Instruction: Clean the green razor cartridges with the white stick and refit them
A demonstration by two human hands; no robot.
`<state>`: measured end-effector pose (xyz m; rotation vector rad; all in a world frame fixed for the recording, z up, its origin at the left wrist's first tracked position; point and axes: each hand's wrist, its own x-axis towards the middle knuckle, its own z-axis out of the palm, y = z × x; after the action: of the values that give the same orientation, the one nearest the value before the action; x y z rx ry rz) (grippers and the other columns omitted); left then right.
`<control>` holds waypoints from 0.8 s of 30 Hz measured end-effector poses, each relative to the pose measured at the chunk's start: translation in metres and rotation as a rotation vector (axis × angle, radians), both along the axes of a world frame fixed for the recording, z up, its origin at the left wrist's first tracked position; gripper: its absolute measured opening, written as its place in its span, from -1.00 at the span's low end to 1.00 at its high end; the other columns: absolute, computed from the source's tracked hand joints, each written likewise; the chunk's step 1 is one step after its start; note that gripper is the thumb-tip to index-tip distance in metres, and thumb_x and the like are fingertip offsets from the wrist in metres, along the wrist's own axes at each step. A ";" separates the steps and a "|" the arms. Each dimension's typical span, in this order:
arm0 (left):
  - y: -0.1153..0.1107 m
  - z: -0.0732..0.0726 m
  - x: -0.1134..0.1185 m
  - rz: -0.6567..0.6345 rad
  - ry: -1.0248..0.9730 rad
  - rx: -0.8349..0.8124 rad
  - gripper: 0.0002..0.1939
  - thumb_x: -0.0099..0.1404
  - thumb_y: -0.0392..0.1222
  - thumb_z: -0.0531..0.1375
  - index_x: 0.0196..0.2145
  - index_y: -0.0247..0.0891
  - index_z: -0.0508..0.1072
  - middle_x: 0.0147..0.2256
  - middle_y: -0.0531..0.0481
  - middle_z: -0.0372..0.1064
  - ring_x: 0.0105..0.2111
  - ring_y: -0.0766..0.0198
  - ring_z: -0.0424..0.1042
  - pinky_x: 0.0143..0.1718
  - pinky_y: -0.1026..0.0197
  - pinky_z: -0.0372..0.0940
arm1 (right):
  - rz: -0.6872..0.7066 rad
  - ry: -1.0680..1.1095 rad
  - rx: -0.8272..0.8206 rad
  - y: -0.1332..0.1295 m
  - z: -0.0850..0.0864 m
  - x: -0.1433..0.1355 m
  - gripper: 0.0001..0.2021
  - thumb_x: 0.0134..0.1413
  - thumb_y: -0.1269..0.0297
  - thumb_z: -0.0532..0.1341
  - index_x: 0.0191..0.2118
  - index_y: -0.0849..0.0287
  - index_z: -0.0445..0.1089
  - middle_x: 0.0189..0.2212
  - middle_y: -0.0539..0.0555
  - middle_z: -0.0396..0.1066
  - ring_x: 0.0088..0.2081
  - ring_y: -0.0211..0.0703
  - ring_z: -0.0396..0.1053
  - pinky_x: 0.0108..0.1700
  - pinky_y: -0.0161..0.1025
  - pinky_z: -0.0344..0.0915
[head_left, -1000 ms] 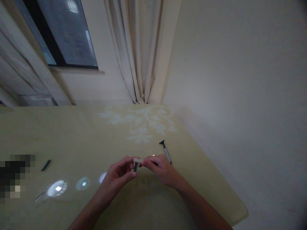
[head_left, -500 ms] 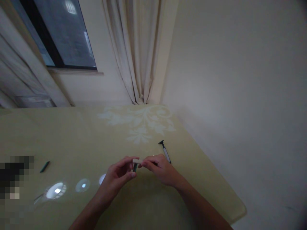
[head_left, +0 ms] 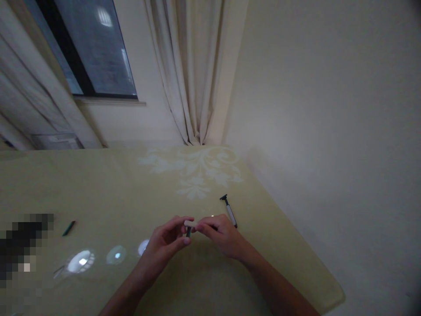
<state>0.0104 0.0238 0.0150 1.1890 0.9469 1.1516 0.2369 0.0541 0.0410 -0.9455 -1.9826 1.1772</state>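
Note:
Over the near part of the table, my left hand (head_left: pixel 166 238) pinches a small dark green strip (head_left: pixel 188 231), like a razor cartridge, between thumb and fingers. My right hand (head_left: pixel 220 235) is closed on a thin stick with a pale, rounded end (head_left: pixel 190 224). That pale end crosses the top of the dark strip; I cannot tell whether they are joined. Most of the stick is hidden by my right fingers. Just beyond my right hand lies a razor (head_left: pixel 229 211) with a black head and a grey handle.
A small dark green piece (head_left: pixel 69 228) lies on the shiny yellowish table (head_left: pixel 98 188) to the left. Farther left is a blurred-out dark patch. A wall (head_left: pixel 312 131) runs along the right table edge; curtains (head_left: pixel 194 79) hang at the back.
The whole view has shifted slightly, so things appear a little farther right. Both hands keep their holds, with the pale end still against the dark strip.

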 end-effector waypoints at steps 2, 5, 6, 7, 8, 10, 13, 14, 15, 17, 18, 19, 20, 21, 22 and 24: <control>0.000 0.001 0.001 -0.020 -0.007 -0.018 -0.57 0.14 -0.04 0.53 -0.02 -0.09 0.73 -0.22 -0.07 0.50 -0.22 0.12 0.50 -0.16 0.15 0.42 | 0.045 0.011 0.001 -0.002 0.000 -0.002 -0.45 0.46 -0.13 0.16 -0.38 0.23 0.59 -0.55 -0.08 0.22 -0.47 -0.26 0.12 -0.38 -0.28 0.01; 0.000 0.002 0.000 0.020 0.011 0.014 -0.58 0.14 -0.06 0.53 -0.02 -0.08 0.73 -0.30 -0.02 0.46 -0.27 0.17 0.48 -0.19 0.19 0.41 | 0.028 0.008 0.014 -0.002 -0.001 -0.003 -0.49 0.47 -0.06 0.18 -0.39 0.22 0.57 -0.54 -0.08 0.25 -0.46 -0.27 0.15 -0.37 -0.28 0.02; 0.000 0.003 0.000 0.033 0.021 0.027 -0.58 0.13 -0.06 0.54 -0.03 -0.08 0.74 -0.34 0.01 0.42 -0.29 0.20 0.46 -0.20 0.21 0.40 | 0.014 0.007 0.017 -0.002 -0.001 -0.003 -0.50 0.48 -0.05 0.17 -0.36 0.22 0.59 -0.53 -0.07 0.27 -0.45 -0.27 0.16 -0.36 -0.28 0.04; 0.000 0.003 0.000 0.037 0.028 0.030 -0.58 0.13 -0.07 0.54 -0.03 -0.08 0.74 -0.36 0.03 0.40 -0.30 0.21 0.45 -0.21 0.22 0.39 | 0.003 0.008 0.019 -0.002 -0.002 -0.002 -0.51 0.49 -0.04 0.17 -0.33 0.22 0.60 -0.52 -0.07 0.28 -0.45 -0.27 0.17 -0.36 -0.28 0.04; 0.000 0.003 -0.001 0.033 0.030 0.026 -0.58 0.13 -0.06 0.54 -0.03 -0.08 0.74 -0.36 0.03 0.40 -0.31 0.21 0.45 -0.21 0.21 0.39 | 0.004 0.010 0.019 -0.001 -0.002 -0.002 -0.51 0.49 -0.04 0.16 -0.32 0.22 0.61 -0.52 -0.07 0.29 -0.45 -0.27 0.17 -0.36 -0.28 0.04; 0.000 0.001 -0.001 0.019 0.035 0.008 -0.58 0.13 -0.05 0.53 -0.03 -0.08 0.74 -0.33 0.01 0.43 -0.29 0.19 0.46 -0.21 0.20 0.40 | 0.023 0.008 0.019 -0.001 -0.002 -0.001 -0.49 0.49 -0.05 0.17 -0.35 0.23 0.60 -0.54 -0.08 0.25 -0.47 -0.28 0.13 -0.37 -0.28 0.02; 0.001 -0.001 -0.002 0.034 0.044 0.008 -0.58 0.14 -0.04 0.53 -0.02 -0.08 0.73 -0.31 0.00 0.45 -0.28 0.18 0.47 -0.21 0.20 0.40 | 0.024 0.001 0.018 0.000 0.001 0.001 -0.46 0.47 -0.10 0.17 -0.37 0.23 0.60 -0.55 -0.07 0.23 -0.47 -0.27 0.13 -0.37 -0.29 0.02; 0.001 -0.002 -0.001 0.047 0.042 0.018 -0.58 0.14 -0.05 0.53 -0.03 -0.09 0.74 -0.32 0.00 0.44 -0.28 0.18 0.47 -0.21 0.20 0.40 | 0.011 -0.001 0.018 0.000 0.001 0.001 -0.46 0.47 -0.11 0.16 -0.34 0.23 0.62 -0.54 -0.06 0.25 -0.46 -0.26 0.15 -0.36 -0.29 0.03; 0.001 -0.003 -0.001 0.058 0.035 0.027 -0.58 0.13 -0.05 0.53 -0.04 -0.10 0.74 -0.34 0.01 0.43 -0.28 0.18 0.47 -0.20 0.19 0.40 | -0.001 0.000 0.017 0.000 0.001 0.001 -0.46 0.47 -0.13 0.15 -0.29 0.23 0.64 -0.52 -0.05 0.29 -0.45 -0.25 0.17 -0.35 -0.29 0.05; 0.001 -0.003 0.000 0.055 0.015 0.027 -0.56 0.11 -0.04 0.54 -0.04 -0.11 0.74 -0.34 -0.01 0.46 -0.28 0.16 0.48 -0.20 0.18 0.42 | -0.006 0.015 0.016 -0.001 0.000 -0.002 -0.44 0.47 -0.15 0.14 -0.24 0.23 0.66 -0.51 -0.04 0.32 -0.44 -0.24 0.19 -0.34 -0.28 0.06; 0.001 -0.003 0.000 0.044 0.010 0.014 -0.56 0.10 -0.03 0.54 -0.04 -0.10 0.74 -0.32 -0.03 0.50 -0.27 0.14 0.50 -0.19 0.16 0.44 | 0.011 0.026 0.012 -0.002 -0.002 -0.004 -0.43 0.47 -0.16 0.13 -0.26 0.24 0.65 -0.51 -0.04 0.31 -0.46 -0.25 0.18 -0.35 -0.28 0.05; 0.001 -0.003 0.001 0.029 0.011 -0.002 -0.56 0.11 -0.03 0.54 -0.04 -0.10 0.74 -0.27 -0.06 0.54 -0.24 0.12 0.52 -0.18 0.15 0.45 | 0.024 0.043 0.013 -0.003 -0.003 -0.006 -0.41 0.46 -0.17 0.13 -0.31 0.24 0.64 -0.54 -0.06 0.25 -0.48 -0.26 0.13 -0.37 -0.29 0.03; 0.001 -0.003 0.001 0.022 0.016 -0.012 -0.56 0.11 -0.03 0.54 -0.04 -0.10 0.74 -0.22 -0.09 0.56 -0.21 0.09 0.53 -0.17 0.14 0.45 | 0.048 0.042 0.005 -0.004 -0.005 -0.007 -0.41 0.45 -0.18 0.14 -0.34 0.24 0.63 -0.56 -0.08 0.20 -0.49 -0.27 0.10 -0.39 -0.29 0.01; 0.001 -0.002 0.001 0.021 0.024 -0.013 -0.56 0.11 -0.03 0.54 -0.04 -0.10 0.74 -0.19 -0.11 0.57 -0.20 0.08 0.53 -0.17 0.14 0.46 | 0.057 0.037 -0.001 -0.005 -0.006 -0.008 -0.41 0.45 -0.18 0.15 -0.35 0.23 0.62 -0.57 -0.09 0.17 -0.50 -0.27 0.08 -0.40 -0.29 0.00; 0.001 -0.002 0.001 0.030 0.033 -0.006 -0.56 0.10 -0.03 0.54 -0.04 -0.10 0.74 -0.19 -0.11 0.56 -0.21 0.09 0.52 -0.19 0.15 0.45 | 0.052 0.028 0.000 -0.005 -0.006 -0.008 -0.41 0.44 -0.19 0.15 -0.36 0.23 0.62 -0.57 -0.08 0.17 -0.50 -0.27 0.09 -0.40 -0.29 0.00; 0.001 -0.002 0.001 0.058 0.049 0.017 -0.55 0.10 -0.02 0.54 -0.03 -0.12 0.74 -0.29 -0.05 0.51 -0.27 0.15 0.49 -0.23 0.20 0.43 | 0.019 0.013 0.004 -0.003 -0.006 -0.006 -0.42 0.44 -0.18 0.15 -0.32 0.22 0.64 -0.55 -0.06 0.24 -0.47 -0.25 0.14 -0.38 -0.29 0.03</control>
<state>0.0112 0.0251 0.0125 1.2147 1.0165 1.1833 0.2308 0.0508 0.0350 -0.9172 -1.9865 1.1867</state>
